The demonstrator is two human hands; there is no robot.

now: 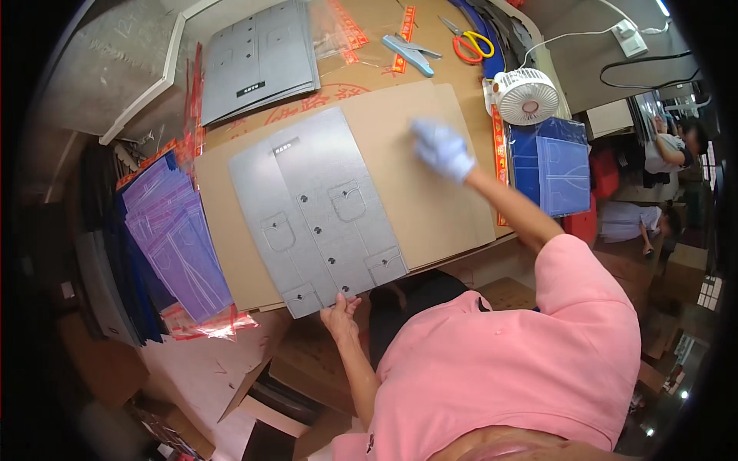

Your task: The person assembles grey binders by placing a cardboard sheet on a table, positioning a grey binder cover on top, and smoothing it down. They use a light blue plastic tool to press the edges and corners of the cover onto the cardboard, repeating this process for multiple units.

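Note:
A grey paper sheet (319,223) printed with a buttoned, pocketed jacket lies at a slant on a brown cardboard sheet (430,207). Its lower end sticks out over the cardboard's near edge. There my bare left hand (340,313) has the sheet's rim between its fingers. My right hand (443,150), in a pale blue-white glove, is over the right part of the cardboard, apart from the grey sheet. Motion blurs its fingers, so their pose is unclear. At the back left a stack of similar grey printed sheets (265,58) rests on the table.
Purple-blue printed sheets (173,230) hang over the left side. A light-blue-handled cutter-like tool (411,55) and red-and-yellow-handled scissors (469,42) lie at the back. A white fan (527,96) stands at the right, beside blue packaged sheets (563,173). People are farther right.

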